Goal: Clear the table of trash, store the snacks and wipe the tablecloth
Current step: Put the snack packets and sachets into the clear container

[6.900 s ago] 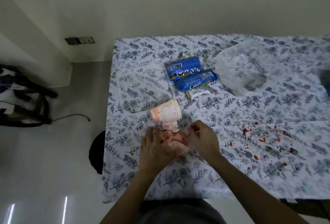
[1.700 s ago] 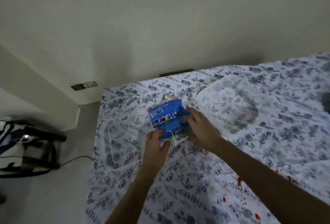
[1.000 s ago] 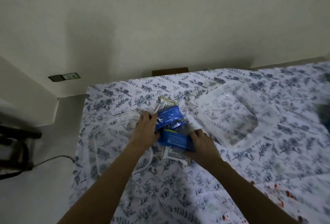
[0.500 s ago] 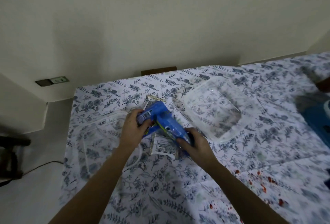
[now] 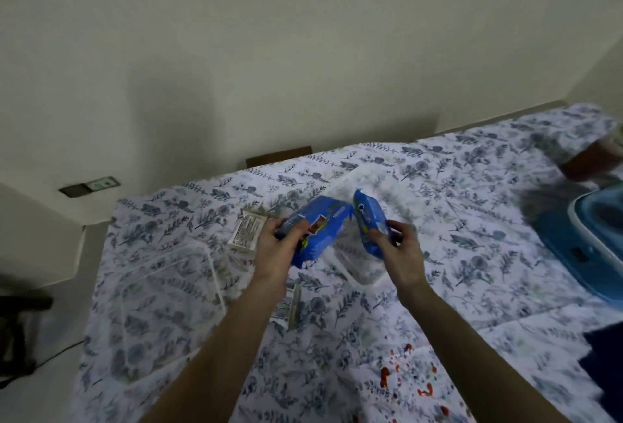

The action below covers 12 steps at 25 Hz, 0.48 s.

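Both blue packets (image 5: 320, 230) lifted apart, above empty clear container (image 5: 362, 274)

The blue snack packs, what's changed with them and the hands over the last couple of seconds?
Both were lifted off the tablecloth and separated: the left hand now holds one blue pack, the right hand the other blue pack, above the clear container. The white packets that lay under and behind them, one and another, are now uncovered. The clear lid and the red stains stayed.
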Each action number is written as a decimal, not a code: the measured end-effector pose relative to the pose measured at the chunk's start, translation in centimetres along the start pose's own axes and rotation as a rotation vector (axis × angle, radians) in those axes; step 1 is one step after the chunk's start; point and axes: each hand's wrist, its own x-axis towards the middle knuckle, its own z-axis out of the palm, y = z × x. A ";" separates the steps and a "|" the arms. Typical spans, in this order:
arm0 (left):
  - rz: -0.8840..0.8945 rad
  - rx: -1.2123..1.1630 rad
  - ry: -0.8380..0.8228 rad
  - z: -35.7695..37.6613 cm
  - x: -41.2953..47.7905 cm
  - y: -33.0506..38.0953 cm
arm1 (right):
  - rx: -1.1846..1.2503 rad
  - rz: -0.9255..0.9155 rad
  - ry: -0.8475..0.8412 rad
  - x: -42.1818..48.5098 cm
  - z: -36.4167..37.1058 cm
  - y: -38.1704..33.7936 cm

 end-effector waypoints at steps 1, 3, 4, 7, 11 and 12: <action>-0.032 0.044 0.001 1.3 0.1 -0.2 | -0.028 0.015 0.009 0.5 -0.4 0.2; -0.054 0.154 0.044 3.5 0.5 -0.8 | -0.131 0.043 -0.038 1.3 -0.8 0.5; -0.034 0.197 0.055 4.5 0.7 -1.1 | -0.193 0.050 -0.093 1.7 -0.9 0.7; 0.156 0.478 -0.012 6.9 0.6 -1.7 | -0.325 0.022 -0.276 2.3 -0.8 0.9; 0.426 1.292 0.043 7.7 0.1 -2.6 | -0.413 -0.090 -0.290 1.5 -0.9 1.4; 0.433 1.461 0.045 7.4 0.0 -2.9 | -0.377 -0.095 -0.281 0.9 -1.0 1.4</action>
